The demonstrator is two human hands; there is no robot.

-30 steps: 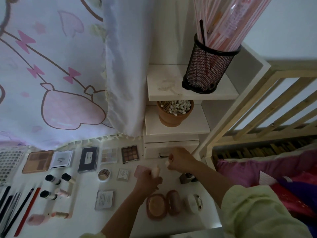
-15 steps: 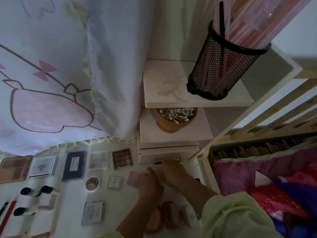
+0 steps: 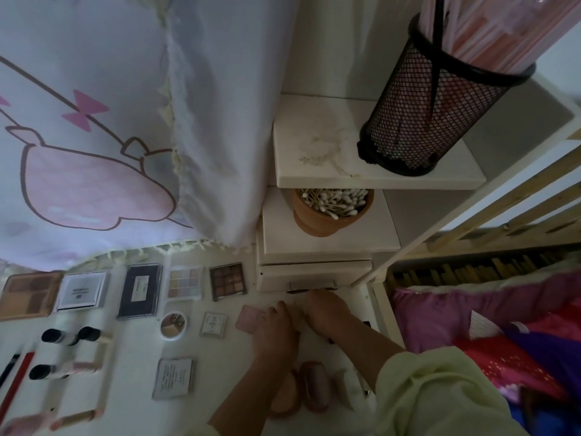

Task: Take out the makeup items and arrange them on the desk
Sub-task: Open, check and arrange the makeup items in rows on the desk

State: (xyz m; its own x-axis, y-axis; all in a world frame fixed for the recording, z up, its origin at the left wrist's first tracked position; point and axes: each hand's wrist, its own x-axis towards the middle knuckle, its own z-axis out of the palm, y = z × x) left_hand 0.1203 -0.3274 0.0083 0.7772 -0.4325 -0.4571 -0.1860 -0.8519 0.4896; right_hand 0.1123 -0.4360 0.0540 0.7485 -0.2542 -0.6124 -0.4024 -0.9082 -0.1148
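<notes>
Head view: left hand [image 3: 273, 336], right hand [image 3: 323, 313] together by drawer [image 3: 314, 273], grasp indiscernible; palette labels [image 3: 82, 290] illegible

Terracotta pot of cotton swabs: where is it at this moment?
Head view, right of centre: the terracotta pot stands on the lower white shelf, under the upper shelf with the black mesh cup, above the drawer.

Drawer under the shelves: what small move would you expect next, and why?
Probably the right hand pulls the drawer out by its handle: that hand sits just below the handle, the left hand beside it, with palettes already in rows on the desk.
</notes>
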